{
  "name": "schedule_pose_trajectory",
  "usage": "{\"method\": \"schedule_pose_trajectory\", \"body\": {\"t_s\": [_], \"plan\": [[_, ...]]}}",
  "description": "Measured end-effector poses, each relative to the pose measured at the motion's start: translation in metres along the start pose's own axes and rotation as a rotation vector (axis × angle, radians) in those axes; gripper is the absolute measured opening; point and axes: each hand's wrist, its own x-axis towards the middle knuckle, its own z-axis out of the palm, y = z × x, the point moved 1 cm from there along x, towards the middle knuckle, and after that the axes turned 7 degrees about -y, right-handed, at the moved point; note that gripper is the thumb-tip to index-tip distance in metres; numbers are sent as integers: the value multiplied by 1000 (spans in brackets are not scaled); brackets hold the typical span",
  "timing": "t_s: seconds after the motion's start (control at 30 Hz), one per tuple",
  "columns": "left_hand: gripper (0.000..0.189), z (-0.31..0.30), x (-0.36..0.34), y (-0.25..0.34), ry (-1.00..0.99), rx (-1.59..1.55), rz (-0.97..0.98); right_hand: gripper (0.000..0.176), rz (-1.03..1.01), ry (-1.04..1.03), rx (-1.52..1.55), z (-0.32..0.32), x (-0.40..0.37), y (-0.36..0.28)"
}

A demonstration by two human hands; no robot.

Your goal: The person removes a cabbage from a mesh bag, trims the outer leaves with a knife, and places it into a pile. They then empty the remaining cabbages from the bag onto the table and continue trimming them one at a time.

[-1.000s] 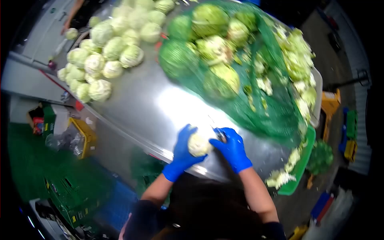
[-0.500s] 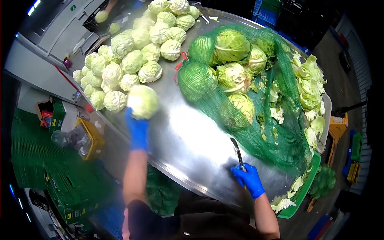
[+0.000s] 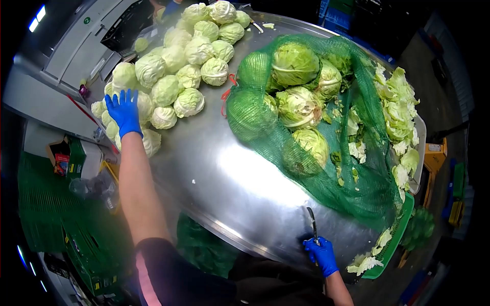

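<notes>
My left hand [image 3: 123, 111], in a blue glove, lies with spread fingers over the pile of pale cabbages [image 3: 166, 91] at the left of the metal table [image 3: 214, 178]. It holds nothing, and its palm is hidden. Near the table's front edge, my right hand [image 3: 321, 255], also gloved in blue, is closed round the handle of a knife [image 3: 313, 222] whose curved dark blade points up and away from me. Ahead of the knife, a green net bag [image 3: 352, 188] lies open with several larger cabbages [image 3: 295, 64] in and under it.
Loose leaves [image 3: 400, 107] lie along the table's right edge, above a green basket [image 3: 393, 245]. At the far left, part of another person's hand [image 3: 157, 6] shows near a black crate [image 3: 122, 30]. Green crates [image 3: 87, 245] stand at the lower left.
My left hand has moved left and away from me onto the pile and no longer holds the cabbage it carried. My right hand and the knife have shifted slightly towards me.
</notes>
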Motion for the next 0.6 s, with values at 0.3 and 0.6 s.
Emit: {"method": "schedule_pose_trajectory", "body": {"t_s": [0.3, 0.6], "plan": [[47, -71, -22, -29, -87, 462, -222, 15, -353, 482, 609, -73, -17, 87], [43, 120, -140, -79, -485, 840, 28, 18, -429, 930, 771, -239, -14, 149]]}}
